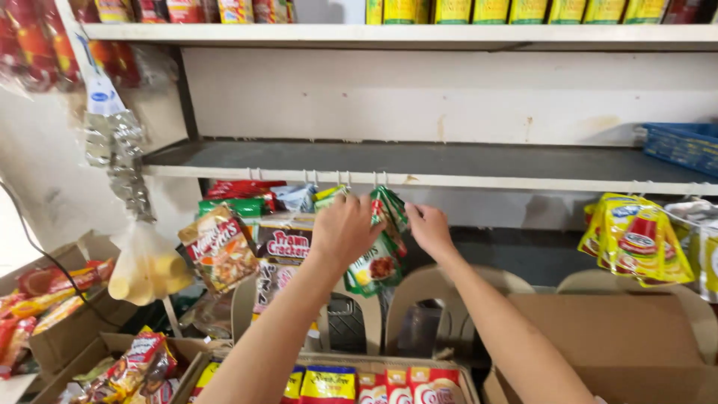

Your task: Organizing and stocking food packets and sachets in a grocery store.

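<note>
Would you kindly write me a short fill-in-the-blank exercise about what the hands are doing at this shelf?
1. Both hands, left hand and right hand, reach for the ____ sachets that hang from hooks.
2. The hooks sit on the edge of a ____ shelf.
3. Far right hangs a bunch of ____ sachets.
4. A blue ____ sits on the shelf's right end.

Missing words: green; grey; yellow; basket

A small shop, by the look of it. Snack sachets (385,247) hang from hooks along the front edge of a grey shelf (419,161), with boxed goods (516,10) lining the shelf above.
</note>
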